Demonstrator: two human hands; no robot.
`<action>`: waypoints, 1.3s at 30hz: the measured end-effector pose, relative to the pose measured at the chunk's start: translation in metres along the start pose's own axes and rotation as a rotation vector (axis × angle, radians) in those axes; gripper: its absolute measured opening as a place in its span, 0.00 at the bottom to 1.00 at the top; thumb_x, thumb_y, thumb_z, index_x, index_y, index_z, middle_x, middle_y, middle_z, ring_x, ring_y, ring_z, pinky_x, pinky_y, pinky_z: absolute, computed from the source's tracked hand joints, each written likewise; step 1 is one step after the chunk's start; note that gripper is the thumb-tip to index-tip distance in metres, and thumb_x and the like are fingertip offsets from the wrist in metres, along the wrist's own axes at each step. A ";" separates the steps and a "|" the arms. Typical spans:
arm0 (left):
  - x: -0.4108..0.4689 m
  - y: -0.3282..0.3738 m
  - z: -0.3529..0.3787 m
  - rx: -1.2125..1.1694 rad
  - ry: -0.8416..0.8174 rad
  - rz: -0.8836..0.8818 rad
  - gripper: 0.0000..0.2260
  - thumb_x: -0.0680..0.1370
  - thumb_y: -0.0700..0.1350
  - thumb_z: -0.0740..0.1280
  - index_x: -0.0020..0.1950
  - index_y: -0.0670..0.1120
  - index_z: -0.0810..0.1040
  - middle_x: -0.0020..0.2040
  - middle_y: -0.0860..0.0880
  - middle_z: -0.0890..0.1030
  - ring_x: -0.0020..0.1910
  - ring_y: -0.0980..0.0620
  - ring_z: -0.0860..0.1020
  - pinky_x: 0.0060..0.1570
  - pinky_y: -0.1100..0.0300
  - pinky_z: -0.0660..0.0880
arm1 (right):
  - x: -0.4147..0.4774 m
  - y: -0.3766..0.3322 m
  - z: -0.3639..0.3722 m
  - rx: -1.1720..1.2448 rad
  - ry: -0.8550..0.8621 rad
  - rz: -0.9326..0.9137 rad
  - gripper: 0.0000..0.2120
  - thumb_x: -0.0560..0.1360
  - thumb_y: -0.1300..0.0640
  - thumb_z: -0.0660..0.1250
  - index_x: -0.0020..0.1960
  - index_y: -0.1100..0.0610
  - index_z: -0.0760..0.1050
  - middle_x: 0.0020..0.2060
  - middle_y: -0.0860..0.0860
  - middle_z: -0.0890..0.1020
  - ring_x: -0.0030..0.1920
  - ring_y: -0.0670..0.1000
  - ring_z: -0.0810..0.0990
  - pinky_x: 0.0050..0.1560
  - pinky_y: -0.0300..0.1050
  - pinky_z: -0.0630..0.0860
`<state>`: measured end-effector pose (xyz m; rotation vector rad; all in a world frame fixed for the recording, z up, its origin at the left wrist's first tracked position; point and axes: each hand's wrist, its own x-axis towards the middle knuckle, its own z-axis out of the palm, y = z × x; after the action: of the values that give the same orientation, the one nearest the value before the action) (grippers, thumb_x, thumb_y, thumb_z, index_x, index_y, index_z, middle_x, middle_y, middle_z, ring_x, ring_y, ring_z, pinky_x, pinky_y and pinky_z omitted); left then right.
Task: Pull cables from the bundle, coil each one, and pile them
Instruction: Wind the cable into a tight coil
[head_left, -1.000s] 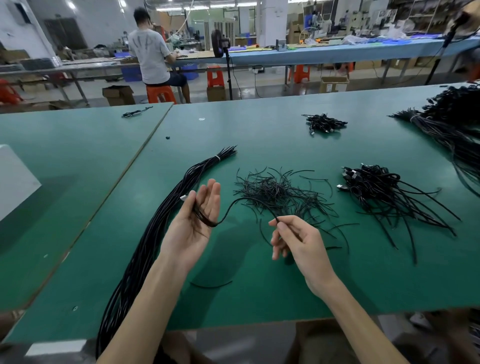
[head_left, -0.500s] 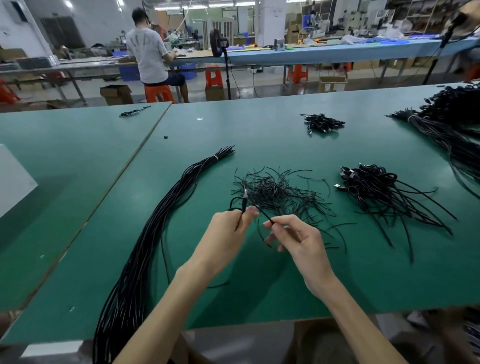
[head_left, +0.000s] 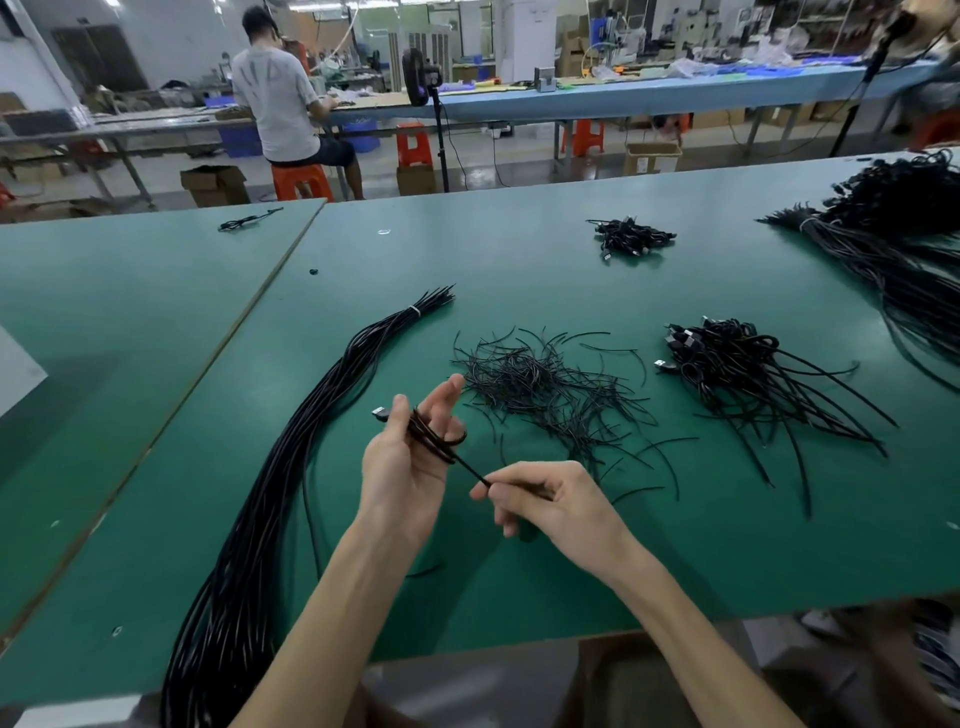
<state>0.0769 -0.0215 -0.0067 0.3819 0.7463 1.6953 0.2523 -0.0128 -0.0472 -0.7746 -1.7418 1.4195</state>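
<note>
Cable (head_left: 435, 439): looped round left hand (head_left: 410, 467) fingers, thumb pinning it; right hand (head_left: 556, 506) pinches the tail.
Done: several coiled in pile (head_left: 727, 364) on bench (head_left: 519, 270).
Remaining: seemingly most of bundle (head_left: 291, 467).

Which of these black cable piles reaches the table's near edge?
The long straight bundle left of the left hand; the loose strands, the plugged pile to their right and the small far heap all stop short of it.

A black cable (head_left: 435, 440) loops round the left hand (head_left: 402, 470); tied bundle (head_left: 306, 441) left, coiled pile (head_left: 737, 374) right.
</note>
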 end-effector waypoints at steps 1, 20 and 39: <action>0.000 -0.001 0.001 0.014 0.023 0.008 0.20 0.88 0.48 0.54 0.55 0.33 0.78 0.58 0.39 0.85 0.28 0.58 0.72 0.33 0.65 0.75 | 0.000 0.001 -0.001 -0.002 0.012 -0.006 0.07 0.81 0.62 0.69 0.54 0.60 0.85 0.36 0.53 0.84 0.34 0.52 0.81 0.38 0.36 0.75; -0.017 -0.022 0.010 0.215 -0.331 -0.229 0.20 0.86 0.56 0.59 0.35 0.51 0.66 0.28 0.54 0.64 0.20 0.56 0.61 0.28 0.60 0.63 | 0.001 -0.002 -0.002 0.073 0.157 0.024 0.08 0.83 0.53 0.65 0.55 0.58 0.73 0.38 0.56 0.86 0.37 0.52 0.84 0.39 0.39 0.76; -0.013 -0.031 0.002 0.138 -0.320 -0.138 0.11 0.81 0.55 0.71 0.43 0.50 0.83 0.43 0.50 0.82 0.37 0.54 0.81 0.38 0.62 0.77 | 0.002 -0.005 -0.002 0.149 0.113 0.051 0.03 0.81 0.61 0.67 0.53 0.61 0.77 0.40 0.60 0.83 0.41 0.55 0.80 0.54 0.66 0.78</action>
<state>0.1042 -0.0299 -0.0238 0.6654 0.6377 1.4137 0.2525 -0.0109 -0.0412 -0.8070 -1.5221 1.4910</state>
